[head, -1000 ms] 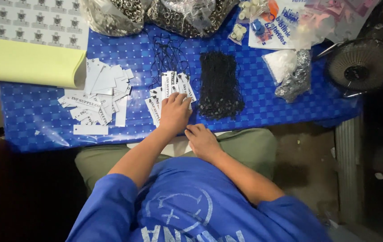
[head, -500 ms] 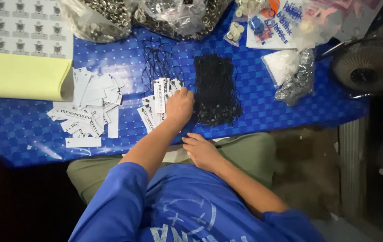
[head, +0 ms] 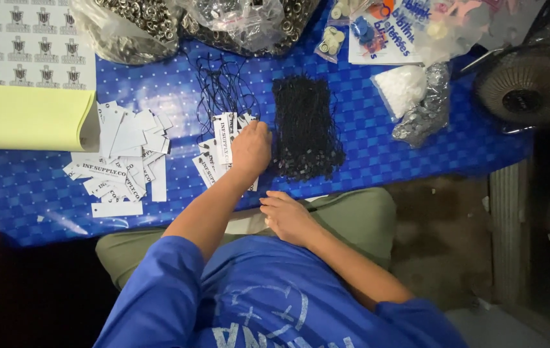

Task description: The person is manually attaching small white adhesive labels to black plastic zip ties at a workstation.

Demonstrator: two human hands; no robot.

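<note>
The left hand (head: 251, 149) lay fingers-down on the strung white tags (head: 222, 138), whether pinching one I cannot tell. The right hand (head: 288, 216) rested loosely curled, empty, at the near table edge. This was likely a stacking step. A fresh cord meant reaching right to the black string bundle (head: 305, 129), and a blank one lay left in the loose tag pile (head: 123, 154).

A small craft workshop: a blue checked bench (head: 417, 161) crowded with paper tags (head: 123, 161), black strings (head: 305, 129) and bags of metal eyelets (head: 133, 26).
</note>
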